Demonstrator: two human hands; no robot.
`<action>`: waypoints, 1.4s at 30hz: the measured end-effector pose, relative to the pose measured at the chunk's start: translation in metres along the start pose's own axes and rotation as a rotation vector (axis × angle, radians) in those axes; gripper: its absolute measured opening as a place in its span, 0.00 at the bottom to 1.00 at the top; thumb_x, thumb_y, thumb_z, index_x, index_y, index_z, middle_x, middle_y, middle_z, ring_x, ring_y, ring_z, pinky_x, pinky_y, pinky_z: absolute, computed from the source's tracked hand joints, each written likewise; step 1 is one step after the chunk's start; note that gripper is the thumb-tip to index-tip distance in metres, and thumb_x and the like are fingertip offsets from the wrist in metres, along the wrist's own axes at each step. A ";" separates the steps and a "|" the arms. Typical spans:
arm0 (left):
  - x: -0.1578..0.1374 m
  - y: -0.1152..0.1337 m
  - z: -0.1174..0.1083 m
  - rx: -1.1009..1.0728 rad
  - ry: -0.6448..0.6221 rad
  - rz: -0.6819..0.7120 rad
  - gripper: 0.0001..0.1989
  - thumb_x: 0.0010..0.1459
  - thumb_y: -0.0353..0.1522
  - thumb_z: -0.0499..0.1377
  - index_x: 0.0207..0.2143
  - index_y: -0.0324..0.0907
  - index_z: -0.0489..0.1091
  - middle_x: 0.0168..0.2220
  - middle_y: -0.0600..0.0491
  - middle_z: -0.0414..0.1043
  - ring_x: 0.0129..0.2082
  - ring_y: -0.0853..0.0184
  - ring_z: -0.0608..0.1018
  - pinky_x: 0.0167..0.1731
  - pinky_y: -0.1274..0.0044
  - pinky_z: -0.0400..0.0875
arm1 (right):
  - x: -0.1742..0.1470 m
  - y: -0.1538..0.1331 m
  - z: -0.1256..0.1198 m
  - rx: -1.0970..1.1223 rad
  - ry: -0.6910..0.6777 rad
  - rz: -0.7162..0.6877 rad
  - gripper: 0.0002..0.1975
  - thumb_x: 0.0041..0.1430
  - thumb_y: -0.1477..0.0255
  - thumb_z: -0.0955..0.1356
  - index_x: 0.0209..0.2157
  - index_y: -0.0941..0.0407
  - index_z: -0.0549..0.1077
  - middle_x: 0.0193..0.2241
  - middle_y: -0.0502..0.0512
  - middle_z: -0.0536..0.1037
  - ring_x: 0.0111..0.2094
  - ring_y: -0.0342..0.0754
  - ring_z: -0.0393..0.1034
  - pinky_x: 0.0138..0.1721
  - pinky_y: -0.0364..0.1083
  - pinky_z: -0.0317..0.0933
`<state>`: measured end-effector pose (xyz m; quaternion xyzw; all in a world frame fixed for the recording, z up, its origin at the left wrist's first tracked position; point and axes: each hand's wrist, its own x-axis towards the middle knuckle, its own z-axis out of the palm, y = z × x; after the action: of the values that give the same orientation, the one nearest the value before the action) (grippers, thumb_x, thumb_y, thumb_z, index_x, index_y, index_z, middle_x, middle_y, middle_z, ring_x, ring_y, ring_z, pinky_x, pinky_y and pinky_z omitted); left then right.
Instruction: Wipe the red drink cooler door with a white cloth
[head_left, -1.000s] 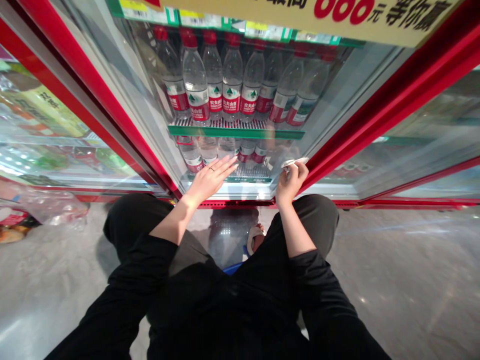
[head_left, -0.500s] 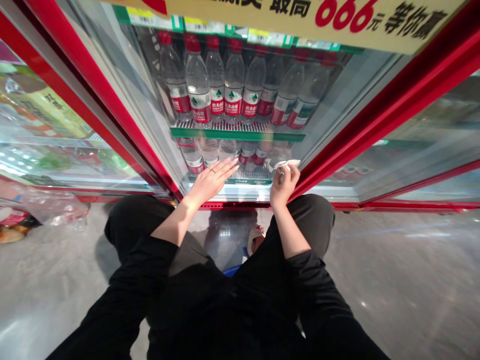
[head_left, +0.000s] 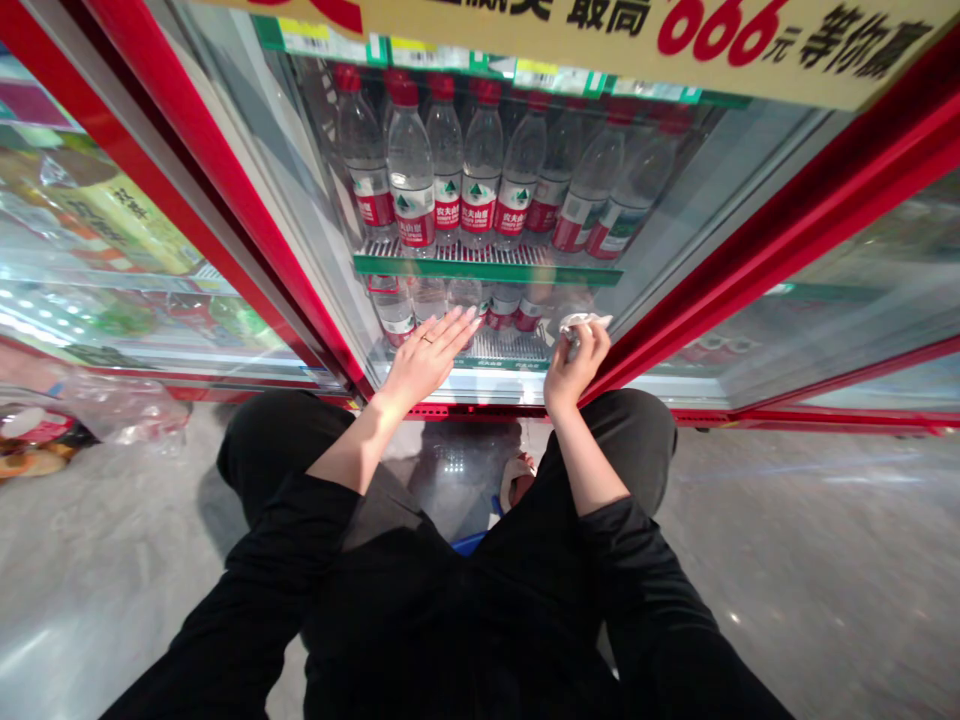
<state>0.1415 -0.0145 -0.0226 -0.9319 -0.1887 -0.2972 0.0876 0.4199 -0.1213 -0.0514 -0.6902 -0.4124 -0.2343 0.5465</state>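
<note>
A glass door (head_left: 667, 225) of a red-framed drinks fridge is in front of me. My left hand (head_left: 429, 355) lies with fingers stretched out at the lower part of the glass, a ring on one finger. Over to the right, my right hand (head_left: 576, 365) grips a crumpled white cloth or tissue (head_left: 585, 321) near the lower right of the door. Whether it is paper or fabric I cannot tell. Behind the glass, red-capped water bottles (head_left: 480, 190) stand on a green-edged shelf (head_left: 487, 267), with more bottles (head_left: 390, 310) on the level below.
A yellow banner (head_left: 720, 60) crosses the top of the door. Other fridge sections flank it, the left one holding yellow-labelled bottles (head_left: 127, 220). Clear plastic wrapping (head_left: 127, 405) lies on the grey floor (head_left: 810, 540) at the left. My knees are close to the fridge base.
The view has shifted slightly, so the fridge sits a little further right. My right hand and the white cloth or tissue have moved slightly against the glass; my left hand stays nearly in place.
</note>
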 end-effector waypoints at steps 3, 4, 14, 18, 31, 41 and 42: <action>0.000 0.000 0.000 -0.025 -0.039 -0.015 0.40 0.70 0.21 0.49 0.82 0.44 0.51 0.80 0.51 0.52 0.81 0.65 0.54 0.81 0.65 0.48 | -0.018 -0.004 0.005 0.024 -0.117 -0.014 0.13 0.70 0.66 0.66 0.51 0.52 0.78 0.55 0.63 0.74 0.60 0.57 0.72 0.65 0.61 0.68; 0.000 -0.001 -0.001 -0.034 -0.046 -0.018 0.40 0.70 0.21 0.49 0.82 0.44 0.50 0.80 0.51 0.52 0.81 0.64 0.54 0.81 0.64 0.49 | -0.024 -0.006 0.005 0.026 -0.128 0.003 0.13 0.70 0.66 0.66 0.50 0.52 0.78 0.54 0.63 0.74 0.59 0.57 0.72 0.64 0.61 0.69; -0.005 -0.005 -0.011 -0.024 -0.011 -0.066 0.41 0.73 0.22 0.48 0.83 0.46 0.42 0.81 0.51 0.48 0.81 0.62 0.53 0.82 0.62 0.48 | 0.021 -0.007 -0.001 -0.014 0.148 -0.049 0.13 0.70 0.66 0.64 0.47 0.54 0.79 0.58 0.65 0.70 0.65 0.61 0.66 0.68 0.68 0.64; -0.007 -0.007 -0.010 -0.010 0.023 -0.064 0.41 0.73 0.22 0.48 0.84 0.46 0.40 0.81 0.51 0.47 0.81 0.63 0.51 0.82 0.63 0.46 | 0.020 -0.018 0.007 -0.031 0.003 -0.132 0.16 0.70 0.68 0.64 0.53 0.52 0.79 0.55 0.63 0.76 0.63 0.58 0.70 0.68 0.66 0.66; -0.016 -0.013 -0.016 -0.057 0.009 -0.115 0.42 0.73 0.22 0.48 0.84 0.47 0.38 0.81 0.52 0.46 0.81 0.61 0.51 0.82 0.62 0.46 | -0.011 -0.020 0.016 0.063 0.115 -0.002 0.14 0.68 0.68 0.64 0.50 0.52 0.77 0.55 0.63 0.67 0.62 0.61 0.67 0.65 0.68 0.66; -0.020 -0.016 -0.018 -0.042 0.003 -0.160 0.41 0.72 0.22 0.46 0.84 0.43 0.41 0.81 0.50 0.47 0.82 0.62 0.51 0.82 0.63 0.46 | -0.042 -0.049 0.039 -0.047 -0.135 -0.106 0.15 0.63 0.76 0.64 0.46 0.49 0.80 0.49 0.59 0.77 0.55 0.57 0.71 0.64 0.63 0.67; -0.020 -0.016 -0.019 -0.045 0.007 -0.167 0.41 0.72 0.22 0.46 0.84 0.44 0.40 0.81 0.50 0.47 0.81 0.61 0.52 0.82 0.62 0.46 | -0.047 -0.044 0.037 -0.047 -0.142 -0.088 0.15 0.63 0.75 0.64 0.45 0.50 0.80 0.48 0.59 0.77 0.55 0.57 0.71 0.62 0.63 0.68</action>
<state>0.1098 -0.0107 -0.0186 -0.9136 -0.2588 -0.3108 0.0423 0.3529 -0.0986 -0.0734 -0.6989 -0.4745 -0.2182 0.4886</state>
